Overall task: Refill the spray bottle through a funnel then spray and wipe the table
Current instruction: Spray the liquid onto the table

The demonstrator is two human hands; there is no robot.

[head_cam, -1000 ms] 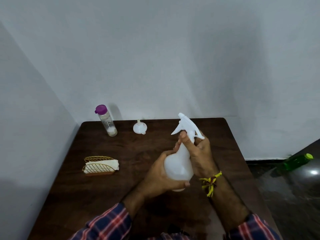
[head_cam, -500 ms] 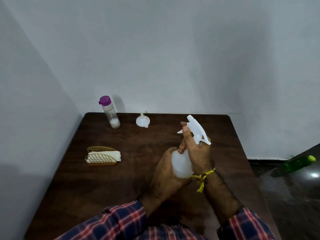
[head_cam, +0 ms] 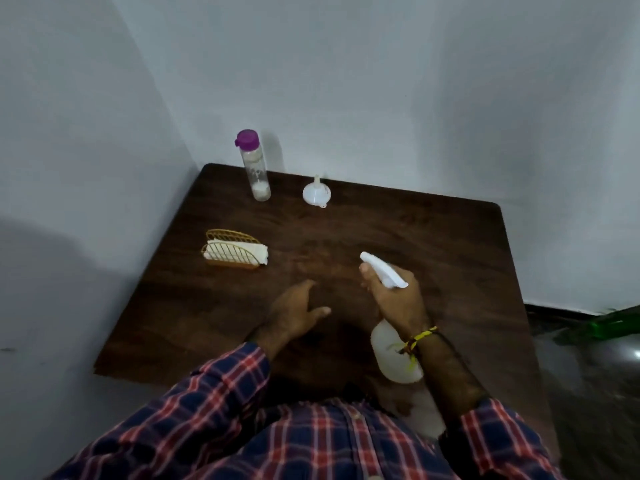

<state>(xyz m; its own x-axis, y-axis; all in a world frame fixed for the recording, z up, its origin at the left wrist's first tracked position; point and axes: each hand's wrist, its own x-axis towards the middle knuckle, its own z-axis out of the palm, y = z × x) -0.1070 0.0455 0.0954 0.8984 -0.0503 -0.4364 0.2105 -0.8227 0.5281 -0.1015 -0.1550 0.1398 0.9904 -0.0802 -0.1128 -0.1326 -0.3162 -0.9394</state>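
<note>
Right hand point(head_cam: 398, 303) grip is holding white plastic spray bottle point(head_cam: 394, 351) by its neck, nozzle pointing forward-left over dark wooden table point(head_cam: 433, 244); left hand point(head_cam: 294, 311) is hovering slack, nearer napkins.

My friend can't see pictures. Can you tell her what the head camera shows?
A person's right hand grips a white spray bottle over a dark wooden table, while the left hand hovers open. Farther back stand a purple-capped bottle, a white funnel and a napkin holder.

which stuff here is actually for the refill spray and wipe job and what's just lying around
For the job:
spray bottle, gripped by the right hand
funnel
purple-capped bottle
cloth in the wire holder
table

Just lying about:
green bottle on the floor
</note>
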